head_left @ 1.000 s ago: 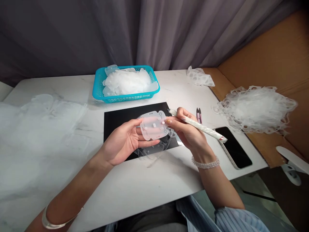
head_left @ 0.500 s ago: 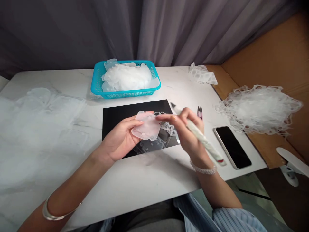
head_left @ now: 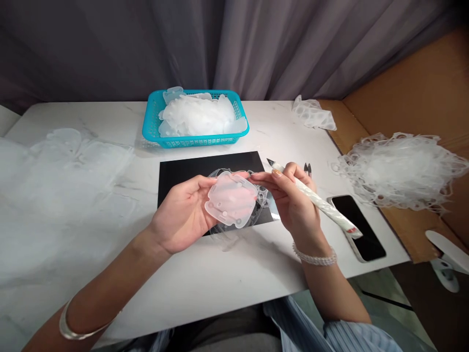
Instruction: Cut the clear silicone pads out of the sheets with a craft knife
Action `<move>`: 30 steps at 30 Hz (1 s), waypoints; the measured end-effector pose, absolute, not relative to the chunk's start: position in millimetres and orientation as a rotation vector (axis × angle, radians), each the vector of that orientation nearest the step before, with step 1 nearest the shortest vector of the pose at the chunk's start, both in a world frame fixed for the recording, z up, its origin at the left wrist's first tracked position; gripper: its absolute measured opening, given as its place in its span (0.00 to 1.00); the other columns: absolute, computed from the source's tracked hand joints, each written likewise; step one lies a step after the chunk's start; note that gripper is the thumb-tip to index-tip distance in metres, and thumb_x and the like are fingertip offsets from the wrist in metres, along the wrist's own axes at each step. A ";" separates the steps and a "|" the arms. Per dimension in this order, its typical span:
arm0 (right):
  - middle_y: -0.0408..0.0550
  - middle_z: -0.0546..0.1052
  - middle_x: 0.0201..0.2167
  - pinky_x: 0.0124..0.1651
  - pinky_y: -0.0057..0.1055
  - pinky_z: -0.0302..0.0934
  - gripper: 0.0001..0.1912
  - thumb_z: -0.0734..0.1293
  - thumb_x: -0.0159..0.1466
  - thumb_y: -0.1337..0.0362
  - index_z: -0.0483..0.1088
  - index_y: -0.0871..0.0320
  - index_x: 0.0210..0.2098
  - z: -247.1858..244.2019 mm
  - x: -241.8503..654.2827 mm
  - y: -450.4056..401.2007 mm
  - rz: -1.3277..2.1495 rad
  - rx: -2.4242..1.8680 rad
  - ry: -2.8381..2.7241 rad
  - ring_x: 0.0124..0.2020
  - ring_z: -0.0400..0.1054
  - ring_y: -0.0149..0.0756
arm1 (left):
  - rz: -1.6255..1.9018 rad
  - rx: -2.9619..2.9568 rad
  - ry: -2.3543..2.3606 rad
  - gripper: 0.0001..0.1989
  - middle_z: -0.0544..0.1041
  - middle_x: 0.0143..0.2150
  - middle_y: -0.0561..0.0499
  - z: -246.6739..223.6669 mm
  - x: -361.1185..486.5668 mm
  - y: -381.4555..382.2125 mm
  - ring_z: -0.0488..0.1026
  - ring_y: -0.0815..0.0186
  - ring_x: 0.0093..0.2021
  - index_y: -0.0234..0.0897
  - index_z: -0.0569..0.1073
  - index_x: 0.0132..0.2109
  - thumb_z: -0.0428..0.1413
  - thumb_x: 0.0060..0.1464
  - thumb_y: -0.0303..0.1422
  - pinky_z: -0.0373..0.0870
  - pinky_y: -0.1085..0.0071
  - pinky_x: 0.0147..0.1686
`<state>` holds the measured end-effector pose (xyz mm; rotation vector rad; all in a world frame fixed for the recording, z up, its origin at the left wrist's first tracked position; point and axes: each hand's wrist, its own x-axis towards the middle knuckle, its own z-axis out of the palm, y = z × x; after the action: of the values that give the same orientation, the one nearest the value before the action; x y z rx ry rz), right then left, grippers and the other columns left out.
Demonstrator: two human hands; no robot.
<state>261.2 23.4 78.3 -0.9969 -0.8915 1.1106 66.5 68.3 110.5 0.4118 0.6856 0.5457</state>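
In my left hand (head_left: 185, 210) lies a translucent, frosted plastic piece (head_left: 231, 200) with wavy edges and small holes, my thumb on its upper left edge. My right hand (head_left: 296, 200) is closed around a white wrapped tool with a dark pointed tip (head_left: 322, 205), like a pen knife, slanting from upper left to lower right. The fingertips of that hand reach to the piece's upper right edge. Under both hands is a black sheet (head_left: 183, 168) on the table. Clear plastic cut-out scraps (head_left: 262, 195) lie on it, partly hidden by the piece and my fingers.
A blue basket (head_left: 196, 143) full of frosted pieces stands at the back. Translucent sheets (head_left: 66, 195) cover the left side. To the right are a phone (head_left: 351, 210), a heap of plastic scraps (head_left: 403, 171), a crumpled scrap (head_left: 314, 113) and a small dark-tipped tool (head_left: 308, 169).
The frosted piece has turned and tilted, showing more of its face, and sits slightly lower and to the right. My right hand has shifted a little right with the tool, whose rear end now overlaps the phone.
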 end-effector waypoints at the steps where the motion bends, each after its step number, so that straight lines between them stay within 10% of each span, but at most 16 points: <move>1: 0.43 0.82 0.31 0.51 0.37 0.73 0.17 0.68 0.66 0.67 0.57 0.53 0.26 77.9 261.9 23.7 1.121 -0.988 -0.886 0.42 0.80 0.38 | 0.536 0.406 0.674 0.22 0.79 0.54 0.42 111.1 66.5 68.1 0.73 0.50 0.59 0.29 0.75 0.56 0.48 0.60 0.33 0.72 0.59 0.55; 22: 0.48 0.83 0.27 0.41 0.36 0.71 0.14 0.59 0.70 0.52 0.62 0.53 0.33 69.7 276.5 31.7 1.147 -1.023 -0.700 0.31 0.79 0.39 | 1.042 0.952 0.904 0.19 0.78 0.57 0.43 94.6 51.9 110.0 0.72 0.55 0.61 0.33 0.73 0.58 0.54 0.60 0.29 0.66 0.58 0.63; 26: 0.49 0.83 0.26 0.41 0.35 0.69 0.13 0.58 0.70 0.51 0.64 0.53 0.36 65.7 280.0 34.6 1.185 -1.024 -0.688 0.30 0.78 0.39 | 1.466 1.769 1.142 0.22 0.68 0.67 0.45 97.2 46.7 206.0 0.63 0.58 0.68 0.38 0.67 0.64 0.48 0.65 0.32 0.56 0.57 0.68; 30: 0.50 0.82 0.26 0.39 0.36 0.68 0.14 0.59 0.69 0.50 0.63 0.54 0.37 57.9 275.8 38.3 1.240 -1.047 -0.721 0.28 0.77 0.40 | 0.930 2.366 1.209 0.29 0.57 0.72 0.42 95.4 66.7 269.0 0.44 0.52 0.74 0.40 0.60 0.69 0.52 0.63 0.33 0.45 0.46 0.69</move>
<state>275.8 38.3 57.9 -1.0475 -0.7215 1.2400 66.7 269.0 95.4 2.3656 1.2087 0.9302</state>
